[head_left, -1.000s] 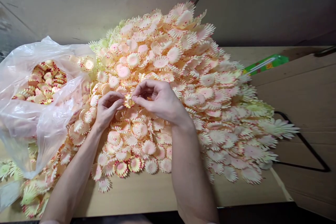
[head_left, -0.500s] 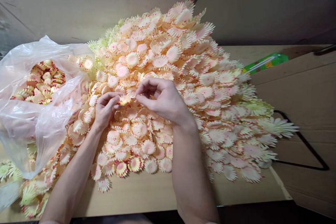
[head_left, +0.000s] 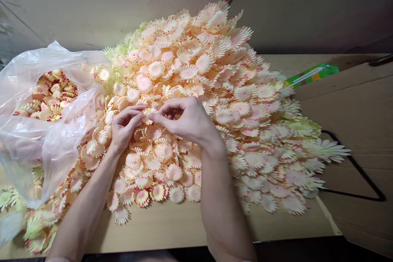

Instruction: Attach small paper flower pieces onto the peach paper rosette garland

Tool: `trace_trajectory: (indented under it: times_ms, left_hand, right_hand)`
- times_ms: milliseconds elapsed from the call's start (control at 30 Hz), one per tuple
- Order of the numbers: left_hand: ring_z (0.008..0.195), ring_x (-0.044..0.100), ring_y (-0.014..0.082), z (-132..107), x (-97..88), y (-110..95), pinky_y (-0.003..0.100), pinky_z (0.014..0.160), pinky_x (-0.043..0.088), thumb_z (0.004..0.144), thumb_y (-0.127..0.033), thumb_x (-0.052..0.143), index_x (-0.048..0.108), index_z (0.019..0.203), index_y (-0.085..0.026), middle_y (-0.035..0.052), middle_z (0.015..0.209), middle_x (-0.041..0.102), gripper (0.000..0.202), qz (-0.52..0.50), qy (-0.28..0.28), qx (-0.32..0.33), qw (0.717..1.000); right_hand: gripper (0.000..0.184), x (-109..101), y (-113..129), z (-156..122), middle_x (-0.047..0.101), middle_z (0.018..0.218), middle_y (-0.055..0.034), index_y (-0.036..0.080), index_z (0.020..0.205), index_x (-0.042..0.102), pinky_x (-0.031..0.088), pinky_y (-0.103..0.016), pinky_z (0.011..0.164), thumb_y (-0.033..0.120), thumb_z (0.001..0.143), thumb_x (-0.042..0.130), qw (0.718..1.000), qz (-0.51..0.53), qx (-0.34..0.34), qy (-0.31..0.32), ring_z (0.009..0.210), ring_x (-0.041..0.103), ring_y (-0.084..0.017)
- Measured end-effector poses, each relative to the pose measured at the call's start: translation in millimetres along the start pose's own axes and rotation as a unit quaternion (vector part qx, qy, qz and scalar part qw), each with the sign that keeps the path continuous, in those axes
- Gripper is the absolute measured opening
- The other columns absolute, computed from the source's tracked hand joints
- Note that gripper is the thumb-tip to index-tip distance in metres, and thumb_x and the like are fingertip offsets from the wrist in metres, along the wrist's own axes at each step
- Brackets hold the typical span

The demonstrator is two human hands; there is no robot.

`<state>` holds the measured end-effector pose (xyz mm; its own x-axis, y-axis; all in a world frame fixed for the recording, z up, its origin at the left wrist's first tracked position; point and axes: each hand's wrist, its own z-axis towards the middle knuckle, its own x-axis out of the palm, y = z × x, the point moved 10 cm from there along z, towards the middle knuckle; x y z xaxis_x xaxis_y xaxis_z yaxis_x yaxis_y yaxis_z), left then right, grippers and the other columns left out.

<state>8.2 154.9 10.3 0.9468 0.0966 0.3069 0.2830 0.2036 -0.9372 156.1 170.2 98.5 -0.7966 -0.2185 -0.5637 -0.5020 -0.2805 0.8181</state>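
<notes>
My left hand (head_left: 125,127) is at the pile's left middle, thumb and fingers closed at their tips on a small pale artificial flower piece (head_left: 148,112), partly hidden. My right hand (head_left: 188,119) comes in from the other side, its thumb and forefinger pinched close to the left fingertips. What the right fingertips hold is too small to make out. Below and around both hands spreads a large heap of artificial flower pieces (head_left: 187,71), cream to pale pink with fringed edges and red tips.
A translucent plastic bag (head_left: 61,141) at the left holds more red-tipped flower pieces (head_left: 53,96). The heap covers much of the wooden table (head_left: 172,225). At right are a cardboard box (head_left: 353,118), a green packet (head_left: 315,74) and a black bent rod (head_left: 365,176). A wall stands behind.
My right hand has moved slightly left and down, bringing its fingertips nearly against the left ones. The flower piece between them shows less. My left hand has barely moved.
</notes>
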Motion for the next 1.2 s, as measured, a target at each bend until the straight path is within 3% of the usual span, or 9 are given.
trace_trajectory:
  times_ms: [267, 433, 633, 700, 867, 967, 1033, 1100, 1200]
  left_hand:
    - [0.087, 0.069, 0.0157, -2, 7.3, 2, 0.026, 0.07, 0.057, 0.075, -0.034, 0.076, 0.071, 0.078, -0.019, 0.0064, 0.103, 0.074, 0.016, -0.014, 0.024, -0.024, 0.999]
    - [0.079, 0.066, 0.0109, 0, 10.0, -3, 0.022, 0.07, 0.056, 0.062, -0.03, 0.086, 0.064, 0.084, -0.019, 0.0001, 0.088, 0.068, 0.033, 0.005, 0.017, -0.01, 1.0]
    - [0.064, 0.057, 0.0056, 2, 11.5, -2, 0.017, 0.062, 0.051, 0.067, -0.027, 0.082, 0.058, 0.078, -0.018, -0.0031, 0.074, 0.058, 0.028, 0.015, 0.019, 0.002, 1.0]
    - [0.062, 0.054, 0.0051, 3, 8.5, -2, 0.017, 0.059, 0.048, 0.069, -0.026, 0.079, 0.056, 0.076, -0.018, -0.0038, 0.071, 0.056, 0.025, 0.003, 0.013, 0.009, 1.0]
    - [0.061, 0.05, 0.0048, 5, 0.2, -4, 0.018, 0.06, 0.044, 0.071, -0.024, 0.077, 0.058, 0.076, -0.019, -0.0043, 0.072, 0.053, 0.021, 0.002, -0.013, 0.025, 1.0]
    - [0.067, 0.053, 0.006, 4, 3.2, -3, 0.02, 0.064, 0.046, 0.07, -0.026, 0.079, 0.06, 0.083, -0.019, -0.0022, 0.082, 0.058, 0.024, 0.027, -0.005, 0.016, 1.0]
    - [0.075, 0.057, 0.008, 4, 5.1, -3, 0.021, 0.069, 0.049, 0.069, -0.028, 0.081, 0.061, 0.09, -0.021, -0.0004, 0.09, 0.061, 0.031, 0.028, 0.0, 0.013, 1.0]
    - [0.08, 0.06, 0.0093, 3, 7.4, -4, 0.021, 0.072, 0.051, 0.069, -0.029, 0.082, 0.061, 0.092, -0.021, 0.0004, 0.093, 0.063, 0.032, 0.028, 0.009, 0.014, 0.999]
    - [0.077, 0.062, 0.0093, 3, 9.8, -3, 0.021, 0.071, 0.053, 0.072, -0.033, 0.079, 0.063, 0.088, -0.019, 0.0, 0.086, 0.064, 0.026, 0.031, 0.02, 0.003, 0.999]
  right_hand:
    - [0.014, 5, 0, 2, 0.063, 0.067, 0.0001, 0.017, 0.083, 0.06, 0.045, -0.025, 0.057, 0.018, 0.071, 0.067, 0.999, -0.006, -0.029, -0.025, 0.057, 0.056, -0.011]
    - [0.003, 11, 8, 2, 0.065, 0.072, -0.0019, 0.017, 0.08, 0.059, 0.046, -0.026, 0.06, 0.015, 0.077, 0.058, 0.997, -0.03, -0.072, 0.005, 0.061, 0.057, -0.012]
    - [0.007, 7, 19, 1, 0.062, 0.071, -0.0009, 0.019, 0.075, 0.057, 0.045, -0.029, 0.064, 0.012, 0.076, 0.057, 0.987, -0.084, -0.129, -0.036, 0.064, 0.056, -0.013]
    - [0.01, -9, 21, -2, 0.062, 0.071, -0.002, 0.021, 0.073, 0.057, 0.045, -0.032, 0.068, 0.011, 0.077, 0.056, 0.98, -0.117, -0.137, -0.077, 0.067, 0.056, -0.016]
    - [0.006, -88, 15, -25, 0.06, 0.082, -0.0073, 0.022, 0.078, 0.061, 0.046, -0.039, 0.076, 0.017, 0.079, 0.064, 0.947, -0.178, -0.09, -0.253, 0.08, 0.056, -0.023]
    - [0.012, -101, 18, -35, 0.06, 0.085, -0.0086, 0.023, 0.076, 0.064, 0.048, -0.04, 0.076, 0.027, 0.074, 0.075, 0.946, -0.149, -0.089, -0.272, 0.088, 0.056, -0.025]
    - [0.013, -79, 16, -32, 0.063, 0.082, -0.0068, 0.022, 0.077, 0.065, 0.05, -0.037, 0.071, 0.031, 0.076, 0.075, 0.973, -0.053, -0.093, -0.205, 0.079, 0.058, -0.021]
    - [0.013, -33, 9, -22, 0.066, 0.078, -0.0044, 0.021, 0.078, 0.068, 0.052, -0.034, 0.064, 0.033, 0.078, 0.073, 0.99, 0.093, -0.086, -0.065, 0.069, 0.06, -0.017]
    - [0.017, 24, -11, -10, 0.069, 0.074, -0.0023, 0.019, 0.078, 0.07, 0.053, -0.029, 0.062, 0.035, 0.075, 0.075, 0.962, 0.26, -0.067, 0.043, 0.066, 0.062, -0.013]
